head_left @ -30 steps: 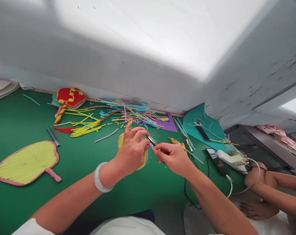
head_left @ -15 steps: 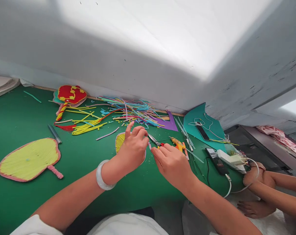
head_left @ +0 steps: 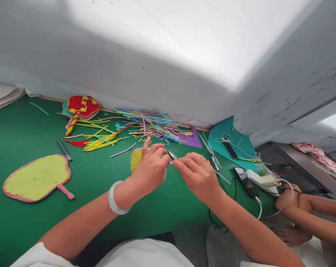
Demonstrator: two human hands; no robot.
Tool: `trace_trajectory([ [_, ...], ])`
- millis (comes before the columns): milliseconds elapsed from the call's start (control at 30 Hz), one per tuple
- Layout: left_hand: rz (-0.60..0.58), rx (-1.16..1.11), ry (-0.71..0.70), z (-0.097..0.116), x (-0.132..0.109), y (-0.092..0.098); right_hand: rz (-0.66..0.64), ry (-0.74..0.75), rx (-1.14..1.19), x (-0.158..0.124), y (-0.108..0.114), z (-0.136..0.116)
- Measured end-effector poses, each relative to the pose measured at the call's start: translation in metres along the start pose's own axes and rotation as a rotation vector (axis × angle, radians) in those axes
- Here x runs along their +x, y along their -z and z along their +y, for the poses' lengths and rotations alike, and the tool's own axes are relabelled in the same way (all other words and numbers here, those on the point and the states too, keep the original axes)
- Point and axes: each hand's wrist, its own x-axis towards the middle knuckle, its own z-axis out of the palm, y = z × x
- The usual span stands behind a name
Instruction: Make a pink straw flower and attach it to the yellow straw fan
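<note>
My left hand [head_left: 153, 168] pinches with thumb and forefinger, its other fingers raised, at one end of a short pale-pink pipe cleaner [head_left: 170, 162]. Closed fingertips of my right hand [head_left: 195, 176] meet the pipe cleaner from the other side. Just beyond the fingertips show the scissors' metal blades [head_left: 172, 155]; their handles are hidden behind my right hand. Partly covered by my left hand, a small yellow fan-shaped piece [head_left: 135, 159] lies on the green table [head_left: 106, 168]. A larger yellow fan [head_left: 37, 178] with pink edging and handle lies at the left.
A heap of coloured pipe cleaners [head_left: 153, 124] lies along the wall, near a red fan [head_left: 83, 105]. Rightward are thin stems and clear sticks [head_left: 209, 148], a teal sheet [head_left: 215, 139], a phone [head_left: 244, 180] and a power strip [head_left: 260, 181]. Another person's arms [head_left: 312, 211] rest at far right.
My right hand has shifted slightly up and right, and now hides the orange-yellow glue gun and the scissors' red handles. A black cable now shows below my right wrist.
</note>
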Motion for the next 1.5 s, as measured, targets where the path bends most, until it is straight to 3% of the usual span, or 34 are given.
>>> trace_trajectory([
  [200, 0.058, -0.052, 0.038, 0.006, -0.013, 0.008, 0.049, -0.140, 0.110, -0.001, 0.007, -0.007],
  [400, 0.031, 0.007, -0.070, 0.010, -0.027, 0.014, -0.135, -0.220, 0.280, -0.001, 0.016, -0.011],
  [467, 0.004, 0.009, -0.135, 0.010, -0.032, 0.017, -0.254, -0.340, 0.441, 0.000, 0.020, -0.009],
  [600, -0.023, -0.013, -0.272, 0.010, -0.042, 0.021, -0.755, -0.725, 0.919, 0.007, 0.026, 0.003],
  [667, -0.026, -0.043, -0.308, 0.011, -0.046, 0.023, -0.907, -0.835, 1.086, 0.011, 0.024, 0.008],
  [833, -0.044, -0.079, -0.265, 0.010, -0.049, 0.028, -0.835, -0.916, 1.256, 0.007, 0.003, 0.006],
  [1000, -0.018, -0.029, -0.117, 0.007, -0.051, 0.023, -0.690, -0.958, 1.296, -0.012, -0.016, -0.019],
  [1100, 0.004, 0.011, -0.025, 0.006, -0.050, 0.019, -0.474, -0.833, 1.016, -0.024, -0.020, -0.043],
  [1233, -0.039, 0.079, 0.007, 0.004, -0.046, 0.016, -0.122, -0.391, 0.409, -0.031, -0.022, -0.064],
  [1333, -0.095, 0.155, -0.023, 0.004, -0.046, 0.016, -0.085, -0.138, 0.121, -0.027, -0.018, -0.066],
  [1500, -0.105, 0.272, -0.117, 0.007, -0.049, 0.016, -0.152, 0.070, -0.011, -0.005, 0.003, -0.048],
])
